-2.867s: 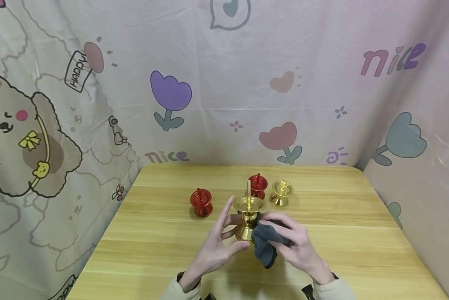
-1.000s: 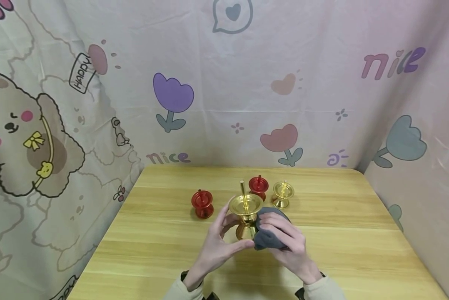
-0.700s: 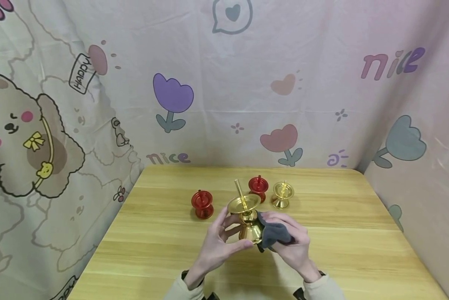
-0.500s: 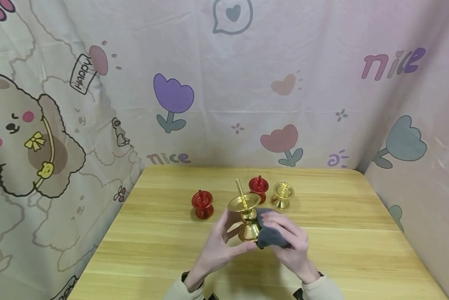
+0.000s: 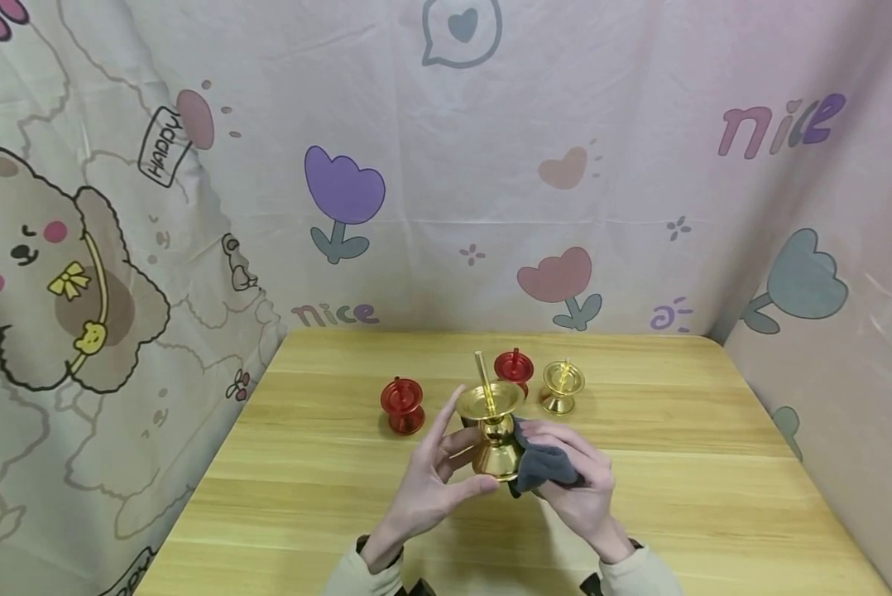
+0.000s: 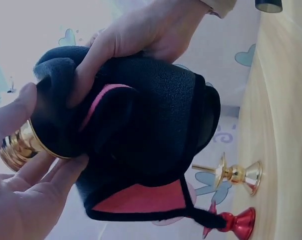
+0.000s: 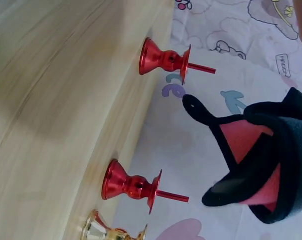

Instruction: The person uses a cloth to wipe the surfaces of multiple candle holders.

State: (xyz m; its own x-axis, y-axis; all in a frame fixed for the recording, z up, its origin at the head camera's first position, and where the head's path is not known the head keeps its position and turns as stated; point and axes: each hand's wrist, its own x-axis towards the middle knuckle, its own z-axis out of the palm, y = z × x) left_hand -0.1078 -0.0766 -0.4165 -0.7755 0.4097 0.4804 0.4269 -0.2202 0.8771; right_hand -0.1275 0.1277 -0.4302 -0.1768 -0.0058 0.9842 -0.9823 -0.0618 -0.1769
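Observation:
My left hand [image 5: 425,488] holds a gold candlestick [image 5: 498,459] above the table, thumb at its base and fingers behind it. The candlestick leans slightly left, with its dish and thin spike uppermost. Against its right side, my right hand [image 5: 583,484] grips a dark grey cloth [image 5: 544,465]. In the left wrist view the cloth [image 6: 146,125] wraps over the candlestick's base, showing a pink underside, black edging and a hanging loop. Only part of the gold body [image 6: 21,147] shows there. The right wrist view has the cloth [image 7: 295,165] but hardly any of the hand.
A red candlestick [image 5: 402,406] stands on the wooden table [image 5: 304,497] left of my hands. Behind them stand another red candlestick [image 5: 514,367], partly hidden by the held one, and a smaller gold candlestick [image 5: 561,385]. A printed curtain [image 5: 446,165] hangs around the table.
The held candlestick has tilted left, then come back a little towards upright. The right hand has shifted the cloth up and down along its right side. The standing candlesticks stay put.

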